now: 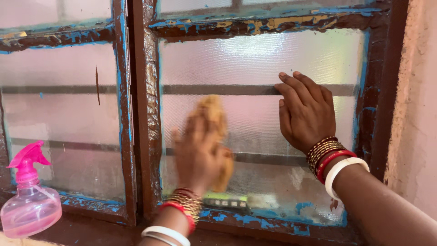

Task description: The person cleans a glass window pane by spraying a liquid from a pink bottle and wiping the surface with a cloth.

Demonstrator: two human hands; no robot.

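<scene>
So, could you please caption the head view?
Left hand rubs yellow cloth on frosted pane; right hand braces it.

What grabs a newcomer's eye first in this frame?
The two hands on the frosted window pane: the left hand, motion-blurred, presses a yellow cloth to the glass at centre, while the right hand lies flat on it further right. Next, the pink spray bottle on the sill at lower left, and the brown window frame with peeling blue paint.

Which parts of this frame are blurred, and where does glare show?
Head view: the left hand and its yellow cloth are motion-blurred; the right hand, flat on the frosted glass, is sharp; backlight glares at the pane's top; the spray bottle is clear.
</scene>
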